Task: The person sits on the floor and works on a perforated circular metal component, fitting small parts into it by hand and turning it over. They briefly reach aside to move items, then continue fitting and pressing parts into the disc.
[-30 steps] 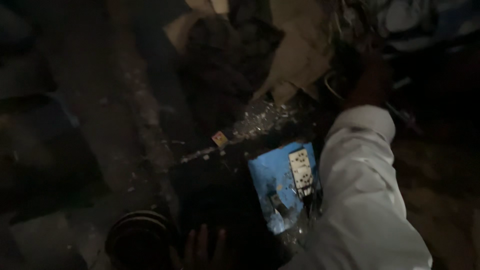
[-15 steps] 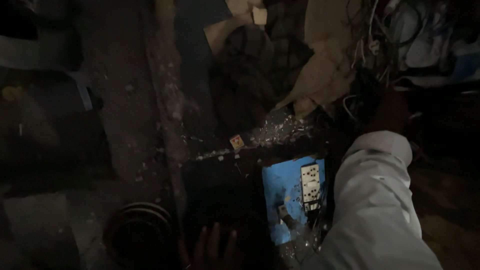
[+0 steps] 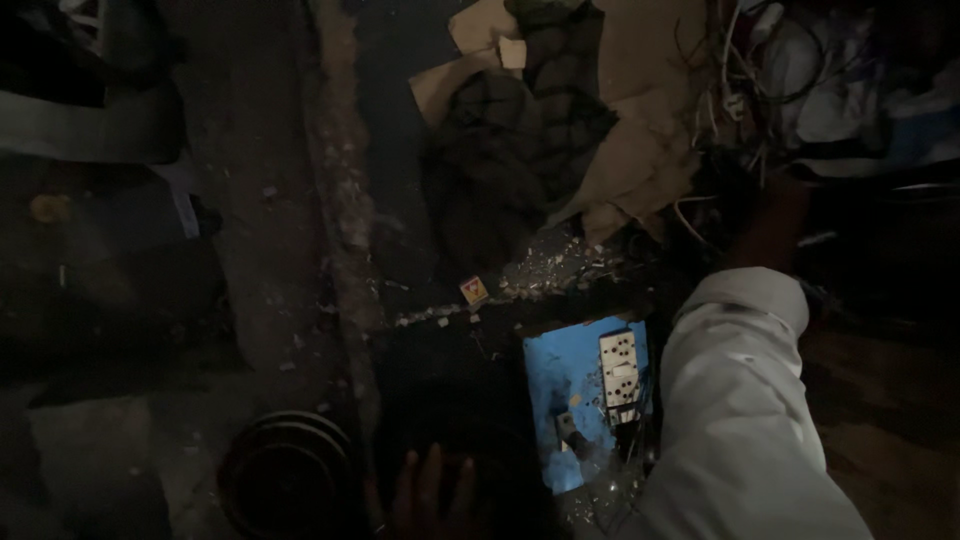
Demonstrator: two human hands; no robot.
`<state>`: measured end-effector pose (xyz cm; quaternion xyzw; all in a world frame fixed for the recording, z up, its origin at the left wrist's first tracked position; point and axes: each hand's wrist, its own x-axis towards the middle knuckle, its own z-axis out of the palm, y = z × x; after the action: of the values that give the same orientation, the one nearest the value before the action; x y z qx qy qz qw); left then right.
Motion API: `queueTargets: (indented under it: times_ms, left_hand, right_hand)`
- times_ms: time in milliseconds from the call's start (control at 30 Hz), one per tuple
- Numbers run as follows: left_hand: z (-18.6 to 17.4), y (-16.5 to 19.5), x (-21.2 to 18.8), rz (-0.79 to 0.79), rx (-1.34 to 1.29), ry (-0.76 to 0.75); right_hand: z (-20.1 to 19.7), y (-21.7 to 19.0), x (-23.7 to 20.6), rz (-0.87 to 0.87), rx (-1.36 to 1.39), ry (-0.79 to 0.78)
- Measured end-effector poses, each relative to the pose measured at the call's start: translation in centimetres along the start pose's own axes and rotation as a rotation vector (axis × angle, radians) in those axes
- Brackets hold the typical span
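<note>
While the right hand [image 3: 770, 222] in a pale sleeve is stretched into tangled wires [image 3: 735, 90] — its grip cannot be told in the dark — the left hand [image 3: 432, 492] is laid flat, fingers spread, beside a blue board with white sockets [image 3: 585, 400].

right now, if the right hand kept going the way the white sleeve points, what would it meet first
Probably the tangle of thin wires in the dark clutter just beyond the right hand. The picture is dim, so depth is uncertain, and whether the hand already touches anything cannot be told.
</note>
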<state>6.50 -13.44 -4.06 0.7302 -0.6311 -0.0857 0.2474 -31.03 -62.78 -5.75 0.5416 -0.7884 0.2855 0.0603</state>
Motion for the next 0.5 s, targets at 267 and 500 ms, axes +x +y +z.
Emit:
queueTargets:
  times_ms: [267, 500]
  left_hand:
    - [0.5, -0.6, -1.1, 0.021, 0.044, -0.041]
    - [0.3, -1.0, -1.5, 0.038, 0.033, -0.101]
  right_hand:
    - [-0.2, 0.8, -1.2, 0.01, -0.002, 0.01]
    - [0.6, 1.0, -1.5, -0.009, 0.002, 0.008]
